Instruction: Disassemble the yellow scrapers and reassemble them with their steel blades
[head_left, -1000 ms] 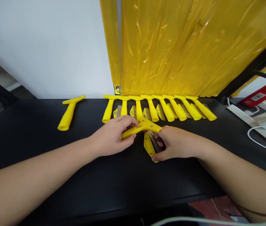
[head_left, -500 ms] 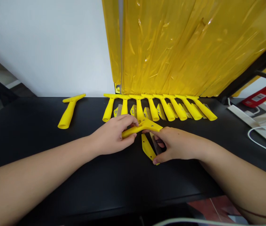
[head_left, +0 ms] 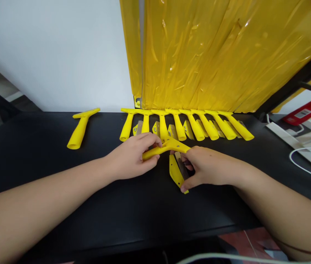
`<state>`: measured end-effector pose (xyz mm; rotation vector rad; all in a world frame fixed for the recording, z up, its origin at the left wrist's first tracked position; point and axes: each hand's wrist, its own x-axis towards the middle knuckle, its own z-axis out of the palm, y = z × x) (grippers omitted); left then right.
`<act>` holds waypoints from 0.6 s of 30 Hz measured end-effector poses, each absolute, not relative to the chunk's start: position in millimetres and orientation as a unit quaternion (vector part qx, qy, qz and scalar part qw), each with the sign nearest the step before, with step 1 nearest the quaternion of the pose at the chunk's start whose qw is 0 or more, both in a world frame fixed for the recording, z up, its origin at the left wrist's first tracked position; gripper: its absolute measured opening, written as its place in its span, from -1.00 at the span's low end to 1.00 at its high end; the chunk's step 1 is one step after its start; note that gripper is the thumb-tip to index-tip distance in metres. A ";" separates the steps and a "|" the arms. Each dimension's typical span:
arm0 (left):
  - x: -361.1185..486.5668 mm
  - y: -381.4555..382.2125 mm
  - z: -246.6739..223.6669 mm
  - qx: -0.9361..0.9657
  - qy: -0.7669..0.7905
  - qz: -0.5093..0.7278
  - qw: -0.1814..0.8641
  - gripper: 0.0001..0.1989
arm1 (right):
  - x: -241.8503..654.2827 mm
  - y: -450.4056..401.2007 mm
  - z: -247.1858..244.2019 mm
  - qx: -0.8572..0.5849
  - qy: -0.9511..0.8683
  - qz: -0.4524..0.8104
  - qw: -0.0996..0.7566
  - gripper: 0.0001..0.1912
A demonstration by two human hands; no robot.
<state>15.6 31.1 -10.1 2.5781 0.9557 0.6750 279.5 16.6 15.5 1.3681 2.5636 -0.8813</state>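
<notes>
My left hand (head_left: pixel 133 156) is closed round the grip of a yellow scraper handle (head_left: pixel 172 145), whose wide head points right. Below that head, my right hand (head_left: pixel 203 167) pinches a yellow plate (head_left: pixel 176 172) with a grey metal blade (head_left: pixel 182 165) beside it; the thumb is on the lower end. The right hand's knuckles are by the right tip of the held handle. Behind both hands stands a row of several yellow handles (head_left: pixel 191 126), with small bladed yellow pieces (head_left: pixel 188 130) between them.
A lone yellow handle (head_left: pixel 78 132) lies at the left of the black table (head_left: pixel 111 216). Yellow plastic film (head_left: pixel 199 55) hangs behind the row, next to a white panel (head_left: pixel 70 55). At the right are a red box (head_left: pixel 306 112), white parts and a cable (head_left: pixel 295 161).
The yellow plate and blade in my right hand have shifted slightly right and sit closer together. My left hand holds the handle almost as before.
</notes>
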 end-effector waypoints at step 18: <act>14.1 31.6 -14.2 0.891 0.350 0.252 0.143 -0.81 | 288.8 23.4 13.2 0.471 0.839 -0.273 0.009 0.04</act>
